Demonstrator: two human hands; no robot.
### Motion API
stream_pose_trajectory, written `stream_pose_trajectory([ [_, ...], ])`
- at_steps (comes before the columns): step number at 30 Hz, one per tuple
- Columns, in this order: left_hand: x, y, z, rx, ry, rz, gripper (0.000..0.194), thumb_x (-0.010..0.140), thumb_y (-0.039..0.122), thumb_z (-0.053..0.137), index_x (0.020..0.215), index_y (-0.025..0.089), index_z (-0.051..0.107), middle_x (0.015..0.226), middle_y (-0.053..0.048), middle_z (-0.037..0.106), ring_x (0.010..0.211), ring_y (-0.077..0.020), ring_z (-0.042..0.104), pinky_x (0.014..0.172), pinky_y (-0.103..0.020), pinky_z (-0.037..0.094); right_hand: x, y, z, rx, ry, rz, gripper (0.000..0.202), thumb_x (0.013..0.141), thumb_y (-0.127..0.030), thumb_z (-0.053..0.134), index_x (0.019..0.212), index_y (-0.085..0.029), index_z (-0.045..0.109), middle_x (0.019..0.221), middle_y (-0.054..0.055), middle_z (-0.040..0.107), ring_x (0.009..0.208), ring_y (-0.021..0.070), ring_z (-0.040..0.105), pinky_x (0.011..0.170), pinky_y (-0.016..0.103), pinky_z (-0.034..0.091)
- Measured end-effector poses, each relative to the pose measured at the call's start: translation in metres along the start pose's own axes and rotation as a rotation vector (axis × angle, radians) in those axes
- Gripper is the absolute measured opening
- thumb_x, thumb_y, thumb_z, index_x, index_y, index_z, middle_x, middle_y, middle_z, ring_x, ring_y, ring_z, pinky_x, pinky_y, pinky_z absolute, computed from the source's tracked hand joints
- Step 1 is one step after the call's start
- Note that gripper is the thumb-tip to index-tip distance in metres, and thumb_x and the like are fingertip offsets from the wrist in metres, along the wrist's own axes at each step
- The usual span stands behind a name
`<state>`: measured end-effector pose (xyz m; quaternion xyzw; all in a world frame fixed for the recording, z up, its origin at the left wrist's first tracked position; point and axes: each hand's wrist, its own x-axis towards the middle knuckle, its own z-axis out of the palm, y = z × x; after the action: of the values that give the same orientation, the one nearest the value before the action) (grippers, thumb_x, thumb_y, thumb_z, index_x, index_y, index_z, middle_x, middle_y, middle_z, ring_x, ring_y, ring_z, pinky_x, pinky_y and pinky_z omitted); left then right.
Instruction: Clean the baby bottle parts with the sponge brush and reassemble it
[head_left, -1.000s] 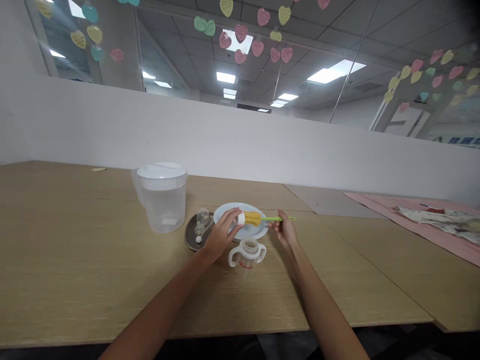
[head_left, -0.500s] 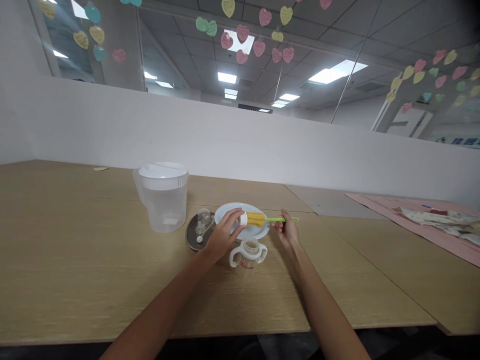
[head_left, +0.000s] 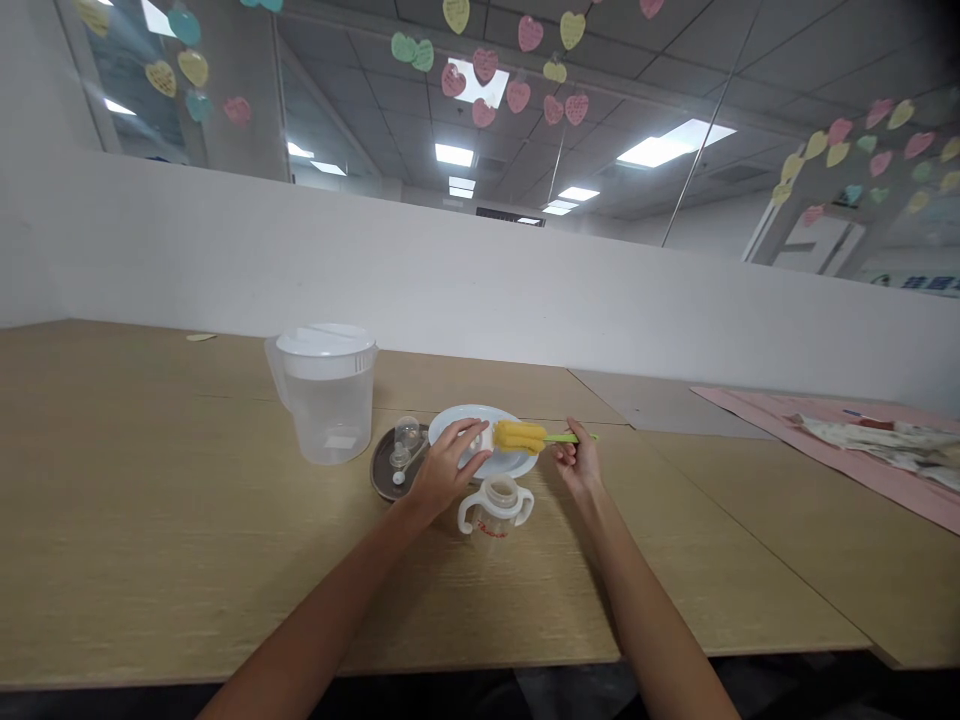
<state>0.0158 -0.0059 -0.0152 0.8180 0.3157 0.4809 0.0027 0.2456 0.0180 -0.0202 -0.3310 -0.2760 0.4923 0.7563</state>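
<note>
Over the white plate (head_left: 444,424), my left hand (head_left: 448,468) is closed round a small white bottle collar (head_left: 486,440). My right hand (head_left: 577,460) grips the green handle of a bottle brush (head_left: 521,436), whose yellow sponge head points left. The sponge's tip is at the collar's opening; whether it is still slightly inside I cannot make out. Nearer me, a clear baby bottle (head_left: 495,515) with two white handles stands upright without a top. Left of my left hand, a dark tray (head_left: 381,473) bears a clear dome cap (head_left: 407,432) and a straw piece with a white end (head_left: 399,478).
A large lidded plastic pitcher (head_left: 330,400) stands at the back left, with a clear liquid seeming to fill its lower part. A pink cloth (head_left: 780,420) with crumpled fabric lies far right. The white wall (head_left: 480,300) bounds the table behind.
The brush has moved right, out of the collar, so more of its yellow sponge shows. My right hand has shifted slightly right; my left hand has barely moved.
</note>
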Motion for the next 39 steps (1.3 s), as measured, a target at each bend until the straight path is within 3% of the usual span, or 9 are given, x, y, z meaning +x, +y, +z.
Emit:
stream_pose_trajectory([
  [6,-0.002,0.002,0.000,0.013,0.009,0.018,0.041,0.089,0.039,0.046,0.125,0.021,0.047,0.117,-0.008,0.058,0.110,-0.0207,0.054,0.096,-0.035,0.045,0.000,0.000,0.003,0.070,0.086,0.041,0.028,0.072,-0.031,0.069,0.065,-0.019,0.044,0.036,-0.012,0.039,0.029,0.0026,0.034,0.038,0.014,0.043],
  [12,-0.001,0.000,0.002,0.063,0.096,0.011,0.040,0.089,0.035,0.046,0.126,0.020,0.044,0.119,-0.009,0.057,0.113,-0.0210,0.052,0.098,-0.036,0.042,0.001,-0.002,-0.001,0.061,0.034,0.083,0.036,0.072,-0.029,0.068,0.057,-0.020,0.036,0.032,-0.014,0.026,0.026,0.0013,0.020,0.034,0.014,0.037],
  [17,0.003,-0.009,-0.006,0.240,0.266,-0.112,0.034,0.084,0.031,0.050,0.116,0.018,0.048,0.107,-0.010,0.061,0.101,-0.0232,0.056,0.090,-0.036,0.044,0.000,-0.001,-0.001,0.024,0.003,0.060,0.038,0.072,-0.030,0.067,0.056,-0.020,0.035,0.033,-0.014,0.026,0.027,0.0014,0.021,0.036,0.015,0.037],
  [20,0.005,-0.016,-0.016,0.346,0.304,-0.205,0.028,0.081,0.031,0.053,0.105,0.017,0.051,0.099,-0.009,0.061,0.095,-0.0245,0.056,0.086,-0.037,0.043,0.000,-0.001,0.000,0.028,0.011,0.049,0.038,0.073,-0.031,0.066,0.055,-0.020,0.035,0.032,-0.013,0.026,0.027,0.0019,0.021,0.036,0.015,0.036],
  [25,0.007,-0.028,-0.026,0.459,0.282,-0.313,0.015,0.080,0.029,0.052,0.090,0.018,0.056,0.095,-0.008,0.058,0.091,-0.0241,0.054,0.083,-0.036,0.041,0.001,0.000,-0.002,0.040,0.066,0.028,0.035,0.074,-0.029,0.063,0.055,-0.020,0.035,0.032,-0.013,0.026,0.028,0.0022,0.021,0.036,0.015,0.035],
  [33,0.003,-0.050,-0.029,0.624,0.205,-0.509,0.017,0.077,0.028,0.052,0.086,0.019,0.062,0.098,-0.009,0.056,0.093,-0.0258,0.053,0.081,-0.036,0.040,0.002,0.000,-0.003,0.009,0.073,0.013,0.036,0.073,-0.031,0.064,0.054,-0.020,0.035,0.032,-0.013,0.026,0.027,0.0026,0.021,0.035,0.016,0.036],
  [39,-0.001,-0.056,-0.026,0.626,-0.018,-0.709,0.020,0.078,0.030,0.048,0.088,0.020,0.063,0.094,-0.009,0.060,0.093,-0.0265,0.056,0.078,-0.036,0.042,0.002,0.002,-0.002,-0.019,0.088,0.007,0.036,0.073,-0.034,0.064,0.056,-0.020,0.036,0.032,-0.013,0.027,0.027,0.0028,0.021,0.034,0.015,0.035],
])
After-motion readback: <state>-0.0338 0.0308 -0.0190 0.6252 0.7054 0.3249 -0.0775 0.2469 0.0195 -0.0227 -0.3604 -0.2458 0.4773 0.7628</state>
